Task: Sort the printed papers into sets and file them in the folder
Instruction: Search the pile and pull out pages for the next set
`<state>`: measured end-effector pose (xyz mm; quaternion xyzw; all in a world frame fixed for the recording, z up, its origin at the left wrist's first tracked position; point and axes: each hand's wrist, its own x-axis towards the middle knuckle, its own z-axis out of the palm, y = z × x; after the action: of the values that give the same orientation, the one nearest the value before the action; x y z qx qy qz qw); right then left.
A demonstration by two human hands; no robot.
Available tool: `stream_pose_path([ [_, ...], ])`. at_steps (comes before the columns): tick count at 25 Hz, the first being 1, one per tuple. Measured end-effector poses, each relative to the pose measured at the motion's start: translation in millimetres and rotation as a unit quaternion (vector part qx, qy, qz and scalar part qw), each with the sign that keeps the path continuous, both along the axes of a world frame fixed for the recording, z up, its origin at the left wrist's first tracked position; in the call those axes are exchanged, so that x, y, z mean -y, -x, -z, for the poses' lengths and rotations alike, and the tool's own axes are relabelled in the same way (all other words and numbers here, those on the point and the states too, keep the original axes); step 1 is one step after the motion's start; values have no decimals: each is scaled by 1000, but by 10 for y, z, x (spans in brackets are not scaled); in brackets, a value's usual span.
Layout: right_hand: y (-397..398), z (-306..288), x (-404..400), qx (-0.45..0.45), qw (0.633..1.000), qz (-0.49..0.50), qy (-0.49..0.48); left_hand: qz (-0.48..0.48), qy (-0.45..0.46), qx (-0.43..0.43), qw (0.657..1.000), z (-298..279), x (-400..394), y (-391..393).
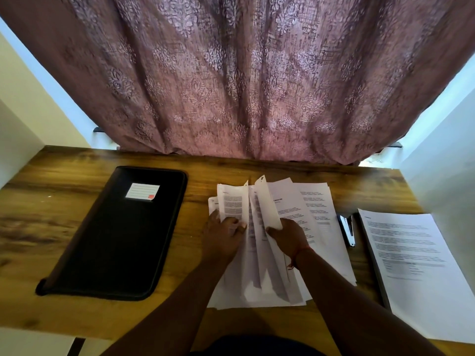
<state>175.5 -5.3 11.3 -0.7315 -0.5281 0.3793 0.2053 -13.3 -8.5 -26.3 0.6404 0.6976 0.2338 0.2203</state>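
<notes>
Wood-grain brown tabletop point(64, 227) runs under my arms, with a patterned mauve curtain point(244, 86) hanging behind its far edge.

My left hand point(223, 236) pinches a few white printed sheets point(232, 204) from the loose pile of white printed papers point(316, 222) in the middle of the table, thumb on top of the text and fingers behind, lifting their left edges up. My right hand point(288, 236) grips another raised sheet point(267, 204) by its lower edge, thumb pressed on the paper's face, so the page stands curled between my two hands. A thin red thread point(299, 255) circles my right wrist.

Under both hands the pile fans out unevenly, its pages overlapping and reaching toward me.

Just right of the pile lies a small black-and-silver stapler point(347, 231), flat on the wood. Beyond it, at the table's right end, a neat stack of white printed pages point(416, 273) lies face up.

Well to the left, apart from the papers, the black zippered folder point(115, 240) lies closed and flat, a white label with a red corner mark point(142, 192) on its cover.
</notes>
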Motion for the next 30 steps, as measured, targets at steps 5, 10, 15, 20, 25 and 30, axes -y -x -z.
stream_pose_path([
  [5, -9, 13, -5, 6, 1000, -1, 5, 7, -35, -48, 998, -107, 0, -27],
  [10, -6, 16, -8, 9, 1000, -2, 9, -3, 34, -55, 998, -110, 17, -78],
  [15, -25, 44, -5, -3, 1000, 2, 3, 4, 128, -109, 986, -92, 27, -56],
  [20, -12, 60, -16, -12, 1000, 14, 9, 0, 52, -89, 995, -121, 34, -46],
  [25, -3, 64, -9, -3, 1000, 16, 13, 53, 13, -186, 981, -188, 60, -96],
  [30, -26, 71, -12, -7, 1000, 6, 10, 83, 16, -98, 992, -185, 140, -89],
])
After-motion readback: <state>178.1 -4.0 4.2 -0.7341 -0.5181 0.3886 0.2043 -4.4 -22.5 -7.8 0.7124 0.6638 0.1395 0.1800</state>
